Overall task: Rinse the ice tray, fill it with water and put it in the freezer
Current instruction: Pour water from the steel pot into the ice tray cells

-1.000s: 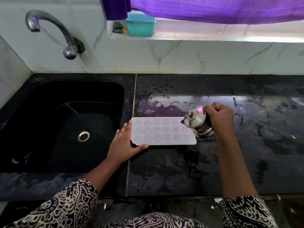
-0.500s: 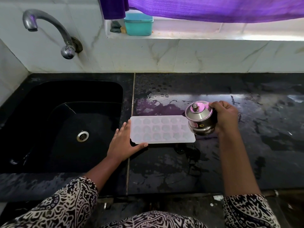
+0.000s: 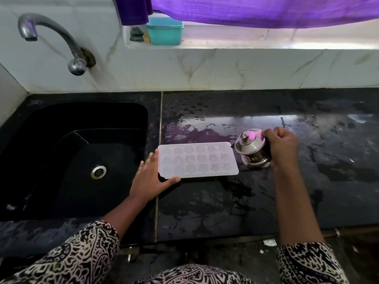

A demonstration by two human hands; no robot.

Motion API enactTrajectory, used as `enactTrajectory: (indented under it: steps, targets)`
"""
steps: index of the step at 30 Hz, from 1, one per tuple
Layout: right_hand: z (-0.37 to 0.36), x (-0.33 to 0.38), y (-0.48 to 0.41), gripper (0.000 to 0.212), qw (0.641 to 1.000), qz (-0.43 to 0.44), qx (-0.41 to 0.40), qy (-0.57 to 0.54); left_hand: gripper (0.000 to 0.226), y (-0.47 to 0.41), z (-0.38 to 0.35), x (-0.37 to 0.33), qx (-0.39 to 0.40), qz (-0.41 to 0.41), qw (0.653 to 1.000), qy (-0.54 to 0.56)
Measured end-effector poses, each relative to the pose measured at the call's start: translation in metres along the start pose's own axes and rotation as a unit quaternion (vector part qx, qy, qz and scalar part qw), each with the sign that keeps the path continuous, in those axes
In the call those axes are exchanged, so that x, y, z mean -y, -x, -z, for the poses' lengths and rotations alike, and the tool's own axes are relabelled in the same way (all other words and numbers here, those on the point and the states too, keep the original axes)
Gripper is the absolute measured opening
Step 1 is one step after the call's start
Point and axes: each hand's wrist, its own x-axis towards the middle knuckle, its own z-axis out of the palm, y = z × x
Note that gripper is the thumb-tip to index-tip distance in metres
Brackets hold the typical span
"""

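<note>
A translucent white ice tray [image 3: 198, 159] with star and round moulds lies flat on the wet black counter [image 3: 307, 191], just right of the sink. My left hand [image 3: 150, 179] rests against its left end, thumb along the front edge, fingers spread. My right hand [image 3: 282, 147] grips a small lidded steel pot [image 3: 252, 150] beside the tray's right end, tilted with its spout toward the tray's far right corner. I cannot make out any water stream.
A black sink [image 3: 71, 156] with a steel drain lies to the left, under a curved steel tap [image 3: 51, 37] on the white tiled wall. A teal box [image 3: 165, 30] sits on the window ledge under a purple curtain. Puddles cover the counter behind the tray.
The steel pot was tipped over the tray's right end, came upright and drew back, and now tilts toward the tray again. My left hand and the tray stayed put.
</note>
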Motion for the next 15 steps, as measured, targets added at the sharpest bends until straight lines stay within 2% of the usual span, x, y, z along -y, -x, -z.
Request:
enactTrajectory:
  steps: [15]
  targets:
    - [-0.0004, 0.001, -0.0009, 0.031, 0.996, 0.031, -0.005, 0.083, 0.133, -0.0008, -0.0017, 0.0012, -0.005, -0.002, 1.0, 0.003]
